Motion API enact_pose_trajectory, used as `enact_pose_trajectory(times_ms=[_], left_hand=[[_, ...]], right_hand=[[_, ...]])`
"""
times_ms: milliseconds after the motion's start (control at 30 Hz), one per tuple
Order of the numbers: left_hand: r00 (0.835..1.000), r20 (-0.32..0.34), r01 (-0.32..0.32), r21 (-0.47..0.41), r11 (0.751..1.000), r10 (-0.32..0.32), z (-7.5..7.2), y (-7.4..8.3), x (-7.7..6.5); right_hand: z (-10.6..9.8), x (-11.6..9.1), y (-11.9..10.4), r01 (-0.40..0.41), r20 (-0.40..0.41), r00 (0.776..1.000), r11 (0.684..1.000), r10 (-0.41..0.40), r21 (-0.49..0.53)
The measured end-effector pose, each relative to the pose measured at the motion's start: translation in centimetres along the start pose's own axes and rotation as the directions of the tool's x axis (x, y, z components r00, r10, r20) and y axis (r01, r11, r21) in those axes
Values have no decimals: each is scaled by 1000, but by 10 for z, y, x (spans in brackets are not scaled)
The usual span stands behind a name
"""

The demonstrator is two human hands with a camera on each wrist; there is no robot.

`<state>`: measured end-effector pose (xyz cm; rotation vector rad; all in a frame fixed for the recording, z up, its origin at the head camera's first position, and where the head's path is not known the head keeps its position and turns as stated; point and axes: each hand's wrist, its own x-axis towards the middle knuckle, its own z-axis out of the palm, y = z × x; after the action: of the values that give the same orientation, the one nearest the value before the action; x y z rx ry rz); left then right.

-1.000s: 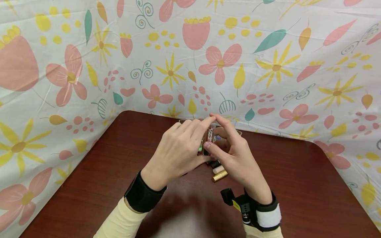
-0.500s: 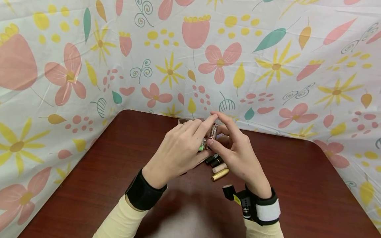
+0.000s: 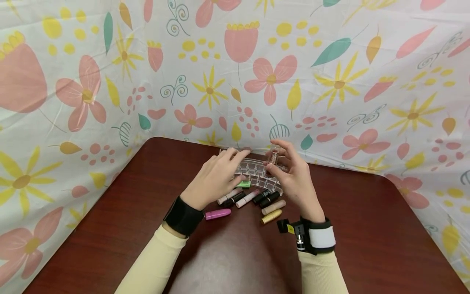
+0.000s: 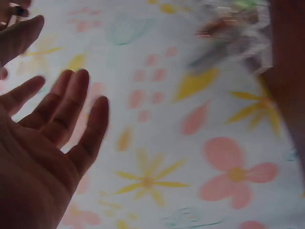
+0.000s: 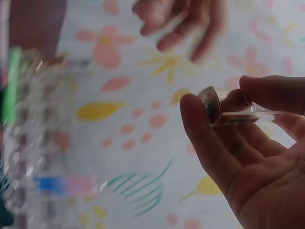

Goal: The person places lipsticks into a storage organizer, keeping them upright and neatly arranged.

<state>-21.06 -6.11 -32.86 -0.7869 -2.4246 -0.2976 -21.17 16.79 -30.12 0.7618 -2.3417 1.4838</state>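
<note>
My right hand pinches a small, clear-sided lipstick tube with dark lettering, held upright between thumb and fingers above the rack. In the right wrist view the same tube lies across the fingers, its square end towards the left. My left hand hovers over the left part of the clear lipstick rack, fingers spread and holding nothing. Beneath its thumb a bright green piece shows at the rack's front. The left wrist view shows that hand's palm with loosely bent fingers.
Several lipsticks lie before the rack, among them a white one, a black one, a beige one, a gold one and a pink one. A blue-and-pink tube stands in the rack. Flowered cloth hangs behind.
The hands, earlier together at the tube, have parted. My left hand has drawn back to the left, while my right hand has moved slightly right with the tube, uncovering the rack and lipsticks.
</note>
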Motion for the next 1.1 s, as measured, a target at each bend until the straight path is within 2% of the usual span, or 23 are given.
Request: enact_pose_trajectory(times_ms=[100, 233, 300, 500, 700, 767, 833, 1000, 1100], left_hand=[[992, 121, 41, -6, 999, -40, 25, -15, -6], [956, 285, 82, -26, 996, -71, 50, -27, -16], [941, 329, 92, -41, 995, -73, 58, -29, -20], [940, 332, 108, -68, 992, -79, 64, -29, -22], [928, 361, 119, -45, 992, -95, 62, -26, -19], [925, 368, 120, -40, 992, -97, 61, -26, -18], [929, 360, 115, -45, 992, -91, 60, -25, -18], [928, 360, 125, -61, 990, -95, 60, -24, -17], [922, 371, 143, -66, 988, -109, 62, -25, -17]], right_hand=[[-3, 2, 24, -77, -35, 996, 997, 76, -4], [-3, 3, 56, -196, -94, 976, 980, 198, 32], [-2, 3, 69, -230, -130, 964, 973, 232, 35], [2, 7, 101, -231, -210, 954, 972, 216, -48], [7, 10, 129, -224, -213, 957, 969, 197, -106], [9, 10, 133, -211, -208, 960, 972, 187, -100], [9, 10, 136, -203, -202, 963, 974, 181, -98], [12, 9, 139, -194, -197, 967, 970, 164, -147], [14, 7, 141, -170, -214, 968, 969, 129, -182]])
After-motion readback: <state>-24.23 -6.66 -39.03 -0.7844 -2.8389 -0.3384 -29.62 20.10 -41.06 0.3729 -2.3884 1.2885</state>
